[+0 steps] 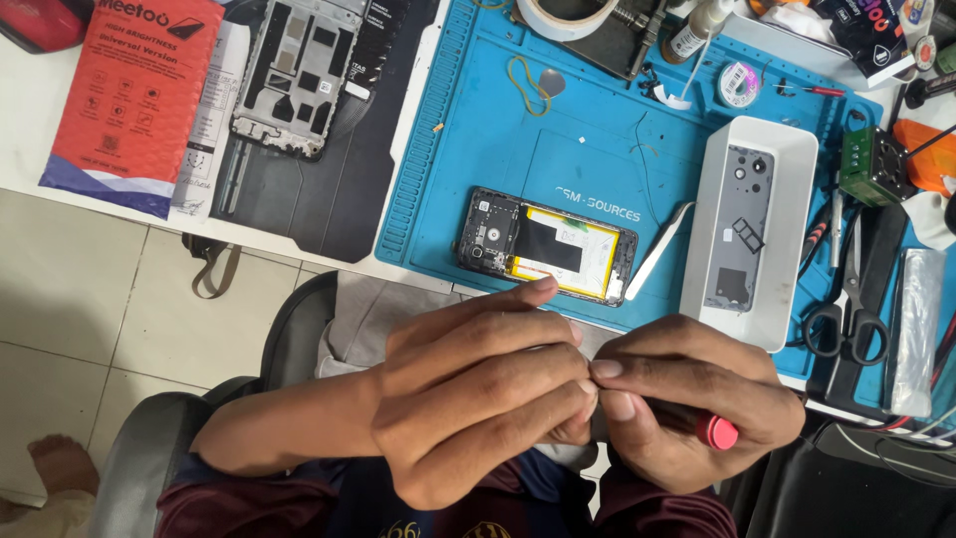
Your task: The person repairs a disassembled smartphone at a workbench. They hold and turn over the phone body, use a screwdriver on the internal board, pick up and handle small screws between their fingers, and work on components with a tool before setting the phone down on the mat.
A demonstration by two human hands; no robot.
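Right hand [697, 403] clamped on red-capped screwdriver [712, 430]; left hand [478, 389] pinched at its tip. Keep grip steady, phone [546, 246] just beyond fingers.

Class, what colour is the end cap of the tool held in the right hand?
Red: the tool's end cap sticks out of the right hand, clearest in the head view.

Your right hand [697, 399] grips a screwdriver [697, 426] with a red handle and pinkish-red end cap. Beyond your hands, the opened phone [546, 245] shows a yellow battery crossed by a black patch, framed in dark grey. It lies on a bright blue work mat [597, 139]. To its right, the white tray [749, 229] carries a grey back cover. At the far left you see a red packet [134, 95] with a blue-and-white lower edge. Black-handled scissors [846, 299] lie at the right.
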